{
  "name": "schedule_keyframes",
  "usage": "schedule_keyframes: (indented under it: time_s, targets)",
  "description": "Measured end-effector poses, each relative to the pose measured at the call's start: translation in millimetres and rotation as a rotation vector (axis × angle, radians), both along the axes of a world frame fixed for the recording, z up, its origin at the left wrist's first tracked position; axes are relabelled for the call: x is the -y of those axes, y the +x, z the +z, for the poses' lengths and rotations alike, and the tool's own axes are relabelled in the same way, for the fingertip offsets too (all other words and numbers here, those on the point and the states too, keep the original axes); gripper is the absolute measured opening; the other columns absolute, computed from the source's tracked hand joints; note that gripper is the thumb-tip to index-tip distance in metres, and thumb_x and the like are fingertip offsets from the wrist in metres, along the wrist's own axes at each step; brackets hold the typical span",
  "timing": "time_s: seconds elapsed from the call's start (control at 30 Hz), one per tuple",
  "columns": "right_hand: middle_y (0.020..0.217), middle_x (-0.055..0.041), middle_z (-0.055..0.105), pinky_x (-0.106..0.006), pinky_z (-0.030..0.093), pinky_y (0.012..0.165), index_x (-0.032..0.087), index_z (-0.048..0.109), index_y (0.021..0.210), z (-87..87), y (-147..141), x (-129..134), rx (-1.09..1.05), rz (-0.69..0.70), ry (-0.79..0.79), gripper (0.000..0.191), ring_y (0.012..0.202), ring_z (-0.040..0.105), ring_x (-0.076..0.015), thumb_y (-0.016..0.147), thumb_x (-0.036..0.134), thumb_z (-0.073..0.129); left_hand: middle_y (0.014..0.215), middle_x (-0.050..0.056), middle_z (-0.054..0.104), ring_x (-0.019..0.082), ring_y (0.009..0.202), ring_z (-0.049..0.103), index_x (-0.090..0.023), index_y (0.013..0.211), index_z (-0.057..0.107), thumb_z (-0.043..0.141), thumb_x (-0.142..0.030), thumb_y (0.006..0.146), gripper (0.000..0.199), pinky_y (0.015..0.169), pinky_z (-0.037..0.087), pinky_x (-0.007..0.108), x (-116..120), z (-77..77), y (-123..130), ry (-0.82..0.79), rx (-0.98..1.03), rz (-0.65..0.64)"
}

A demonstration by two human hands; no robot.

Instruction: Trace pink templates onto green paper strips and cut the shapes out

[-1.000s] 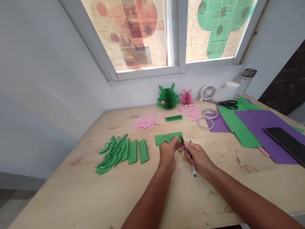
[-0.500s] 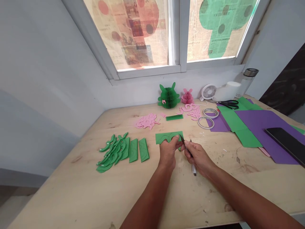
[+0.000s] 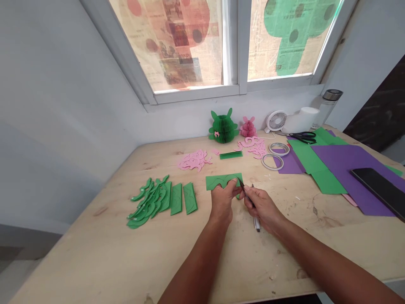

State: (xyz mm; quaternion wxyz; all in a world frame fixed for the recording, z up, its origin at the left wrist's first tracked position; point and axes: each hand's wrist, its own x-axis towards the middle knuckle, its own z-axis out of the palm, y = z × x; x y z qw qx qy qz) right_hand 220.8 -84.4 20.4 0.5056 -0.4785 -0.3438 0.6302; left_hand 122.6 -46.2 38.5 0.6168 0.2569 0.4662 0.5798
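Note:
My left hand (image 3: 222, 196) pinches a folded green paper strip (image 3: 213, 182) by its lower edge, thumb on top. Curved outlines are drawn on that strip. In my right hand (image 3: 259, 202) is a pair of dark scissors (image 3: 241, 185), mostly covered by my fingers, with the blades at the strip's right end. A small bit of green paper hangs below the strip beside my left fingertips. Under my right hand, a white marker (image 3: 256, 224) with a dark tip lies on the table. Two green folded strips (image 3: 190, 198) with drawn curves lie to the left.
Left of those strips is a pile of green cut-outs (image 3: 148, 207). Pink cut-outs (image 3: 193, 160), a green honeycomb figure (image 3: 223, 126) and a pink one (image 3: 248, 127) are farther back. Tape rolls (image 3: 272, 162), black-handled scissors (image 3: 303, 137), purple paper (image 3: 344, 164) and a phone (image 3: 379, 188) lie right.
The whole view has shifted very slightly. Both hands keep nearly the same pose on the green strip and the scissors.

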Motion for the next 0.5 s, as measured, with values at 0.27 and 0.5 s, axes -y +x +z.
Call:
schedule_keyframes:
  time_s: [0.27,0.5]
  targets:
    - [0.046,0.0079,0.039,-0.020,0.010,0.036,0.016,0.057,0.072,-3.3,0.9,-0.9,0.019,-0.005,0.004,0.046,0.036,0.019,-0.0038,0.074,0.061,0.059,0.060,-0.001,0.061,0.015,0.055,0.062,-0.013,0.072,0.060,0.072,-0.022,0.052,0.026,0.059,0.054,0.031,-0.5,-0.6,-0.3,0.011,0.000,-0.002]
    - [0.046,0.0082,0.037,-0.020,0.010,0.037,0.015,0.057,0.072,-1.6,1.0,-0.2,0.031,-0.002,0.002,0.046,0.037,0.018,-0.0035,0.074,0.061,0.059,0.060,-0.002,0.061,0.015,0.053,0.061,-0.013,0.070,0.059,0.071,-0.021,0.052,0.023,0.058,0.054,0.030,-0.6,-0.1,-0.5,0.004,-0.009,-0.003]
